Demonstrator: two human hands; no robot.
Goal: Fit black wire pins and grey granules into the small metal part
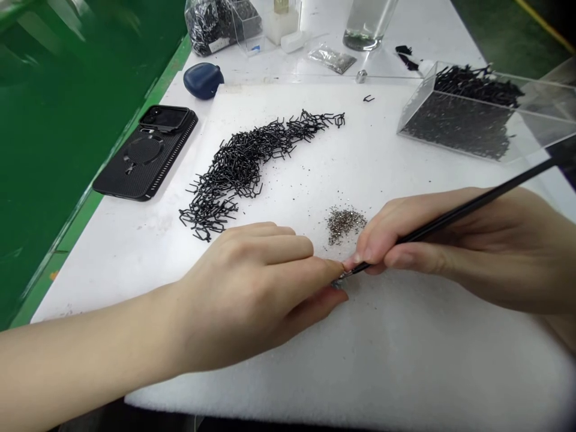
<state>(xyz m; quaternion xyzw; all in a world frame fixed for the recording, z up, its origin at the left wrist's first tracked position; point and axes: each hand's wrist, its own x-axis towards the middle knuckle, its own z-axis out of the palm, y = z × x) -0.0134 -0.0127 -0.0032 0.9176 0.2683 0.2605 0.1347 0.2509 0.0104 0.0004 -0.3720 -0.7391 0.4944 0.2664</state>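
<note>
My left hand (252,282) rests on a white foam sheet (405,360), with its thumb and fingertips pinched on a tiny glinting metal piece (338,282). My right hand (432,240) grips a thin black tool (472,202), and its tip meets that piece between my fingertips. The exact tool type is hard to tell. Just above my hands lies a small heap of glittering grey grains (345,225). To the left, a long pile of bent black wire pieces (247,165) stretches across the sheet, close to my left fingers.
A clear acrylic box (463,114) of black pieces stands at the back right. A black-cased phone (146,153) and a dark blue case (203,80) lie to the left. Behind are a bagged black parts lot (216,27) and a glass jar (366,24). A green panel runs along the left.
</note>
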